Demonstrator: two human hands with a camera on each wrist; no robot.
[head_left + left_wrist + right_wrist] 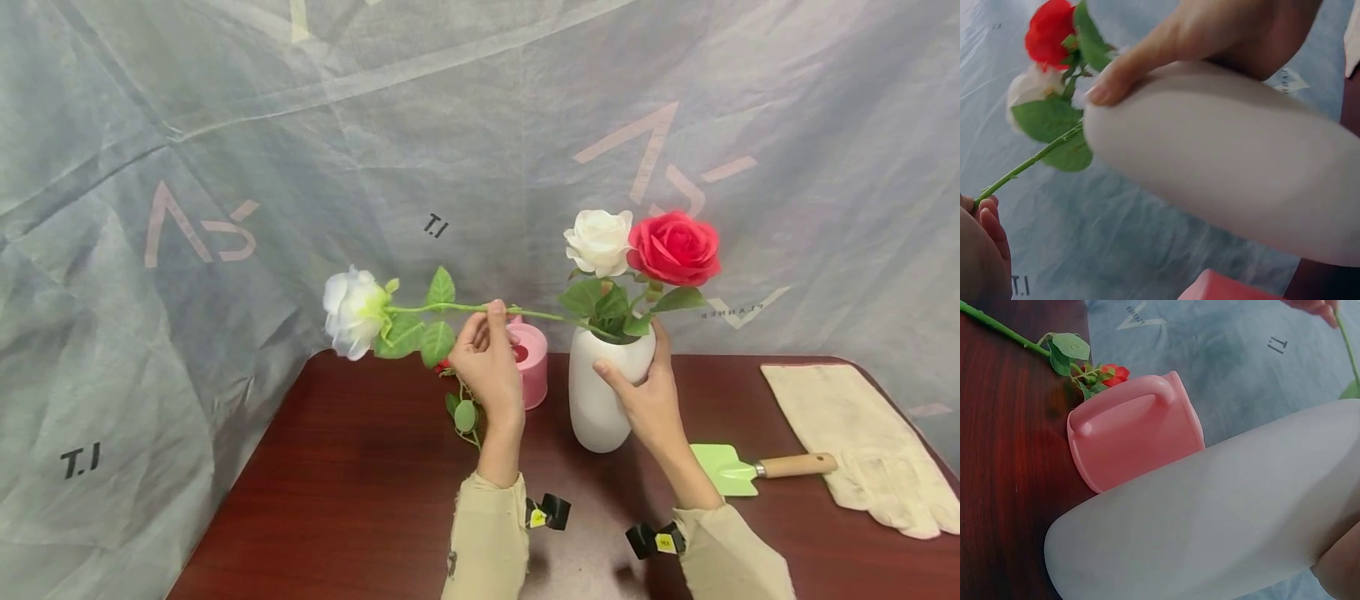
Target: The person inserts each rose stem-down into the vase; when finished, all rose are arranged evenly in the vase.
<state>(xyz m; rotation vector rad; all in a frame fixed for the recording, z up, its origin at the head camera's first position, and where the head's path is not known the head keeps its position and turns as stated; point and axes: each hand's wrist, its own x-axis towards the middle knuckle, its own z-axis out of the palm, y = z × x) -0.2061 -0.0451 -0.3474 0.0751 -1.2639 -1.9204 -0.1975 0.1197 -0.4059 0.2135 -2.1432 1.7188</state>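
Near the middle of the head view, my left hand (491, 362) pinches the green stem of a white rose (354, 312), held almost level with its bloom to the left. The stem's far end meets the mouth of a white vase (600, 396); leaves hide its tip. My right hand (651, 400) grips the vase's upper right side, thumb across the front. The vase leans slightly; whether its base touches the table I cannot tell. Another white rose (600, 242) and a red rose (677, 247) stand in it.
Behind the left hand is a pink watering can (531, 362), with a small red flower (1115, 375) lying beside it. To the right lie a green trowel (723, 468) with a wooden handle and cream gloves (862, 442). A grey sheet (375, 167) hangs behind the table.
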